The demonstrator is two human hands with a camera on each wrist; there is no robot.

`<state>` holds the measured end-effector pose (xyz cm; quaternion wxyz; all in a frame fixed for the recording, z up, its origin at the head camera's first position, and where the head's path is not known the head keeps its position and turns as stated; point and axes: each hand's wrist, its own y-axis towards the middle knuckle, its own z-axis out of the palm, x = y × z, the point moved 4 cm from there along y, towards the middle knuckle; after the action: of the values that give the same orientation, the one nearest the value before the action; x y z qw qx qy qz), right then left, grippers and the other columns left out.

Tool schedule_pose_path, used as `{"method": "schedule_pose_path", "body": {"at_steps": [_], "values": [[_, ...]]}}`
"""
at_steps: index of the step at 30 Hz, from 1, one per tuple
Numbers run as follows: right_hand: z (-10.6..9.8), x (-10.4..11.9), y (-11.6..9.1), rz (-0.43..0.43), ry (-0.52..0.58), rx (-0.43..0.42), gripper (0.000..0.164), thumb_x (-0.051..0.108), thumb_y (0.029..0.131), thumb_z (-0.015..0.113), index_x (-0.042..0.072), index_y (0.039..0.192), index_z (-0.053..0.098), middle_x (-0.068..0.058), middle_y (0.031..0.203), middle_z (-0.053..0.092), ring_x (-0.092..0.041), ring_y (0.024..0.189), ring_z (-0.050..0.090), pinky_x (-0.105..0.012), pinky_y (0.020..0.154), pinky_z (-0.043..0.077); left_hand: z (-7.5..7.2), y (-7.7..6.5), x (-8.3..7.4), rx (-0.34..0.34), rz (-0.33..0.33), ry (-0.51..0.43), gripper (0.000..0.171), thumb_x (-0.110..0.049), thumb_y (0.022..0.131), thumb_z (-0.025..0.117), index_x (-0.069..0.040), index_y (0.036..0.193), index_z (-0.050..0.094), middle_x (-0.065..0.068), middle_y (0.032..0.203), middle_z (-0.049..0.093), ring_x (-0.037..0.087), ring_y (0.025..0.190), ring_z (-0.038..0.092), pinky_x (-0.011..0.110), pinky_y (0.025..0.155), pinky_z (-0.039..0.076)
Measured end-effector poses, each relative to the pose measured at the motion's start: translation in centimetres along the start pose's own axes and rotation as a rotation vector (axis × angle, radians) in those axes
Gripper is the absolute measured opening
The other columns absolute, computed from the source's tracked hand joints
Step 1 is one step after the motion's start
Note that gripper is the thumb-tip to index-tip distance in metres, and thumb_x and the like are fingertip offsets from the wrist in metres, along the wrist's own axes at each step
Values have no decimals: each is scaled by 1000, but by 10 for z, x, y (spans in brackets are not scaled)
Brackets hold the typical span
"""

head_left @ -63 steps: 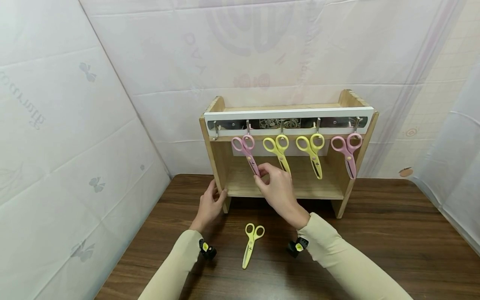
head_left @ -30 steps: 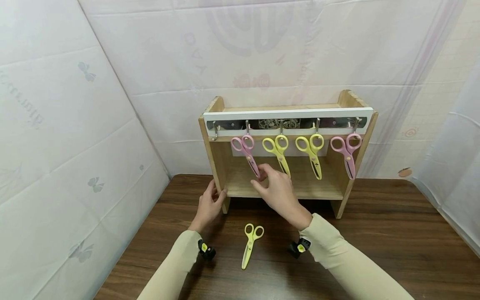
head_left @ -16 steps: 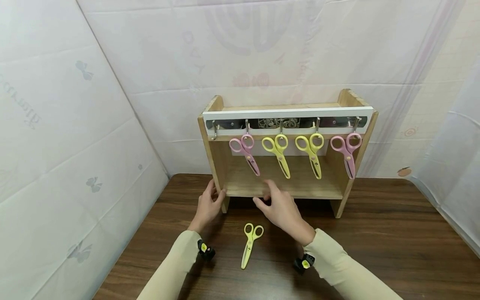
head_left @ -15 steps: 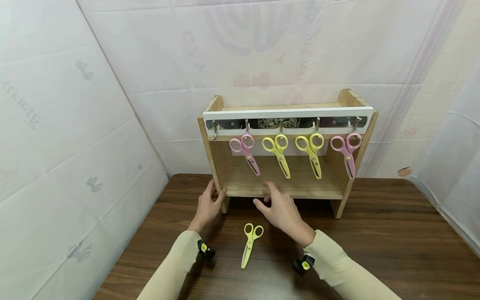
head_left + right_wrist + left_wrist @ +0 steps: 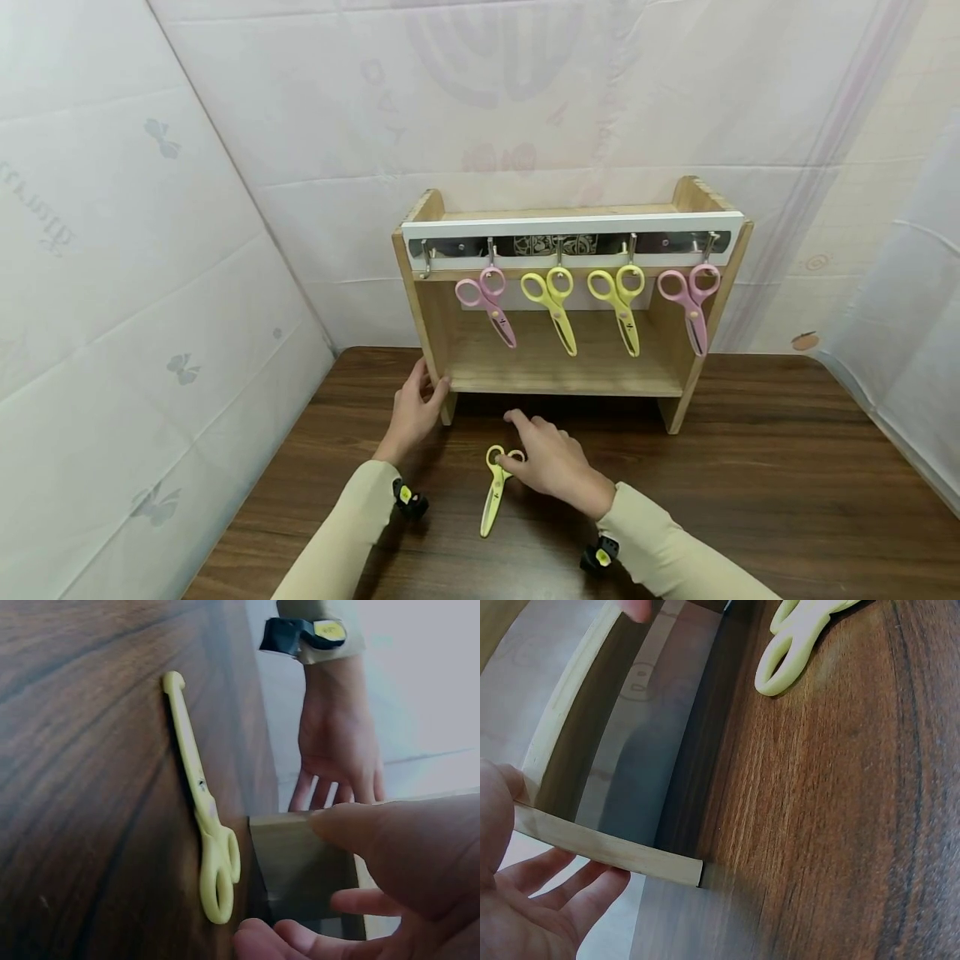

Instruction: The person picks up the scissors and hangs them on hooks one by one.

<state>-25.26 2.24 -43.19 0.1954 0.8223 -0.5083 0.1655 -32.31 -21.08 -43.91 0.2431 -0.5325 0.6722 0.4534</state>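
Note:
My left hand (image 5: 412,414) holds the left side panel of a wooden shelf (image 5: 562,382), thumb on the front edge and fingers behind it; the left wrist view shows the fingers (image 5: 600,896) on the panel's outer face. My right hand (image 5: 553,458) hovers over the table with thumb and fingers spread. Beneath its thumb lie yellow scissors (image 5: 492,504), handles toward the shelf. In the right wrist view a gap separates those scissors (image 5: 191,750) from the fingers. Pink scissors (image 5: 495,315), two yellow pairs (image 5: 557,312) and another pink pair (image 5: 694,317) hang from the hooks.
A white hook rail (image 5: 570,225) runs across the shelf's front; its leftmost hook (image 5: 426,260) bears nothing. The shelf stands on a dark wooden table (image 5: 787,467). Pale printed cloth (image 5: 225,292) covers the walls behind and at the left.
My right hand has let go of the left pink scissors' blade tip and come down toward the scissors on the table. The left hand keeps its place on the shelf.

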Motion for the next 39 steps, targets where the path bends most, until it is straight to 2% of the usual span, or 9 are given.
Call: {"method": "schedule_pose_path", "body": {"at_steps": [6, 11, 16, 20, 28, 34, 39], "values": [[11, 5, -6, -65, -38, 51, 41, 38, 91, 80, 21, 126, 67, -4, 95, 67, -14, 60, 52, -33, 45, 41, 0, 0, 2, 4, -14, 6, 53, -27, 108, 57, -18, 156, 40, 23, 138, 60, 36, 122, 64, 51, 90, 59], [19, 8, -9, -72, -53, 106, 33, 40, 92, 78, 23, 119, 69, 4, 83, 59, -13, 58, 48, -33, 45, 39, 1, 1, 3, 4, -8, 3, 51, -27, 107, 58, -18, 155, 42, 24, 137, 61, 35, 122, 64, 50, 91, 59], [25, 11, -11, -74, -89, 127, 33, 42, 92, 78, 24, 117, 68, 5, 77, 52, -14, 57, 45, -33, 44, 37, 1, 0, 2, -2, -4, -1, 51, -27, 107, 58, -18, 155, 42, 23, 137, 62, 35, 122, 64, 51, 91, 59], [29, 13, -12, -73, -122, 127, 29, 43, 90, 79, 24, 109, 67, 4, 75, 49, -15, 56, 45, -33, 43, 37, 1, 0, 2, -3, -3, 7, 52, -27, 107, 58, -18, 156, 41, 23, 137, 61, 35, 121, 65, 51, 91, 59], [36, 15, -13, -82, -167, 99, 28, 45, 89, 80, 24, 102, 66, 4, 75, 47, -13, 55, 44, -32, 41, 36, 1, 0, 3, -2, -4, 9, 52, -28, 107, 58, -18, 155, 41, 23, 137, 62, 36, 121, 65, 51, 89, 60], [38, 16, -14, -110, -198, 49, 38, 46, 85, 84, 23, 111, 69, 0, 82, 54, -17, 59, 52, -34, 42, 40, 1, 0, 1, 4, -13, -2, 51, -27, 108, 57, -18, 155, 41, 23, 137, 61, 34, 122, 65, 50, 91, 59], [38, 19, -14, -125, -217, 61, 39, 41, 83, 87, 23, 114, 69, -3, 93, 59, -21, 67, 58, -36, 45, 44, 1, 1, 1, -3, -2, 0, 52, -25, 108, 57, -15, 156, 41, 25, 138, 60, 36, 123, 63, 51, 90, 59]]}}
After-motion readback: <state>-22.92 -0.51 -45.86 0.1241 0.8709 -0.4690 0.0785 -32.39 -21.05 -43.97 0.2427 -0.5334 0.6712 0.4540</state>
